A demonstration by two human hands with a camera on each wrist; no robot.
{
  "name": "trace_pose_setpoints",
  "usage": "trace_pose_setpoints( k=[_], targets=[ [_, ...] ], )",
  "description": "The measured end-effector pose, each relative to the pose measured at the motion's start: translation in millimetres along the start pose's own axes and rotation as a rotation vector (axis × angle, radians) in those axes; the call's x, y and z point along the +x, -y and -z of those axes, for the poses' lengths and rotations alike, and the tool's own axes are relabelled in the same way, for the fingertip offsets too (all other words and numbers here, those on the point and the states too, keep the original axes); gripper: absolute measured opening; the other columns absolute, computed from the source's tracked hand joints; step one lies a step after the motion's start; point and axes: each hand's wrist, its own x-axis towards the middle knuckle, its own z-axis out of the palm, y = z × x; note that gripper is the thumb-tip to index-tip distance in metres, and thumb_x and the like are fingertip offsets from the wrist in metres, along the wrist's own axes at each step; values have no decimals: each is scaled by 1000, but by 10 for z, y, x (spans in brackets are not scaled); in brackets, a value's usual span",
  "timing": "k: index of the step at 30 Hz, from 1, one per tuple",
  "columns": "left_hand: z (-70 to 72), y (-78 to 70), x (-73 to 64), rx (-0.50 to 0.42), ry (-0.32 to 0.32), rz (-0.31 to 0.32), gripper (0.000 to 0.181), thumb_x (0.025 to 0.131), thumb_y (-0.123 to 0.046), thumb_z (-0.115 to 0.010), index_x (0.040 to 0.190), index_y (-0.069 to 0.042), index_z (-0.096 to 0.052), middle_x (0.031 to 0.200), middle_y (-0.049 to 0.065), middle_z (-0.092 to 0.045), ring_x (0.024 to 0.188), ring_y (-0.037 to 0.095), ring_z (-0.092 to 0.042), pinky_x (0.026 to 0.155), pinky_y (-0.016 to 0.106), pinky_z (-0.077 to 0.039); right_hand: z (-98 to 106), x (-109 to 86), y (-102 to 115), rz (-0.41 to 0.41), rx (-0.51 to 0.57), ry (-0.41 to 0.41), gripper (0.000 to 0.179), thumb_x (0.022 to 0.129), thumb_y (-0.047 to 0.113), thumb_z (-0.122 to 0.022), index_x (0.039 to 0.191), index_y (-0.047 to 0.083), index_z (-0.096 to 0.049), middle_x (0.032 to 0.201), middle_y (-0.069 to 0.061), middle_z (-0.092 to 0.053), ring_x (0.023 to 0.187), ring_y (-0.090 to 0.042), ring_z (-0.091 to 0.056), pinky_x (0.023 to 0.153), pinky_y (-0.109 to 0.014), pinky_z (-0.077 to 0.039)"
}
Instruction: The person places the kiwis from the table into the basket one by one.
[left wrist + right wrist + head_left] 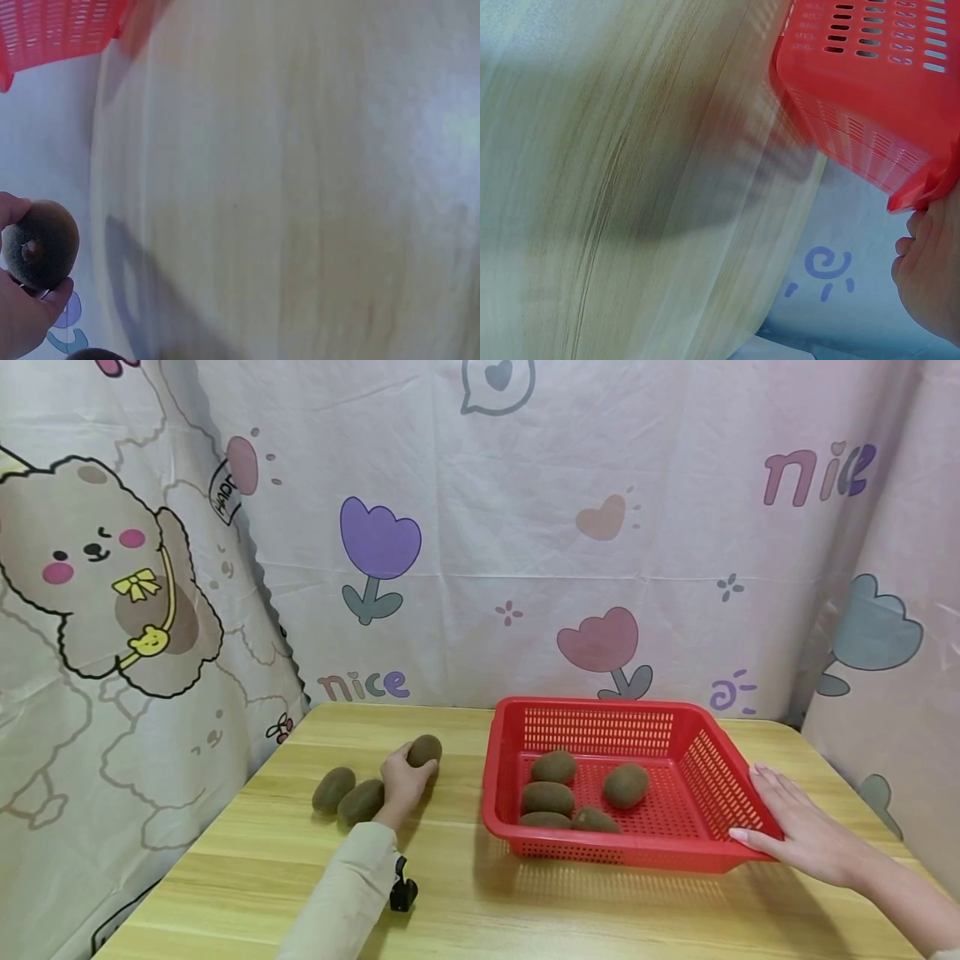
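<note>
The left hand pinched a kiwi. The right hand, fingers straight and thumb spread wide, touched the red basket.

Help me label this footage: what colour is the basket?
Plain red; the basket shows best in the head view.

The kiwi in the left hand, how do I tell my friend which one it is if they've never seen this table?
In the head view, find the big red basket on the wooden table. Look left of it for a little group of three kiwis. Yours is the one closest to the basket, and only it is gripped by the left hand.
</note>
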Motion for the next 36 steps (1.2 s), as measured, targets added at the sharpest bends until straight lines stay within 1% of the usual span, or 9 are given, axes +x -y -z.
trace_pose_setpoints(
  k=[6,10,15,22,26,36],
  targets=[
    [22,-52,-17,10,0,-39,50,76,-9,-72,120,8,-57,118,28,-59,108,42,-56,90,49,-48,6,6,1,-2,-6,1,93,86,48,-54,146,-6,-8,146,-34,-15,129,-52,-14,87,-77,-26],
    [40,-105,-48,9,5,-50,50,75,-10,-73,118,8,-58,117,28,-60,107,41,-57,89,48,-49,11,12,2,-6,-6,6,93,86,49,-54,146,-7,-9,145,-35,-15,129,-53,-14,86,-77,-26],
    [66,-197,-90,-25,23,-40,49,75,-11,-73,118,8,-59,120,26,-59,108,40,-58,90,47,-49,14,16,2,-8,-4,7,92,86,48,-54,145,-8,-10,145,-35,-15,129,-53,-14,86,-77,-25],
    [82,-306,-115,-104,38,-27,47,74,-9,-73,117,5,-61,117,25,-61,100,37,-61,83,43,-52,4,18,-2,-6,0,6,92,86,48,-54,145,-8,-10,145,-35,-16,129,-53,-14,86,-77,-24],
    [96,-358,-125,-132,50,-22,47,75,-9,-73,118,5,-60,117,24,-61,100,35,-62,81,41,-53,-2,18,-9,-1,-1,2,92,86,48,-54,145,-7,-10,145,-35,-16,129,-53,-14,86,-77,-25],
    [127,-494,-177,-163,76,-74,49,75,-7,-73,119,7,-58,118,27,-59,104,37,-61,84,43,-53,-9,14,-9,4,-5,0,92,86,48,-54,145,-7,-9,145,-35,-16,129,-52,-15,86,-77,-25]
  ],
)
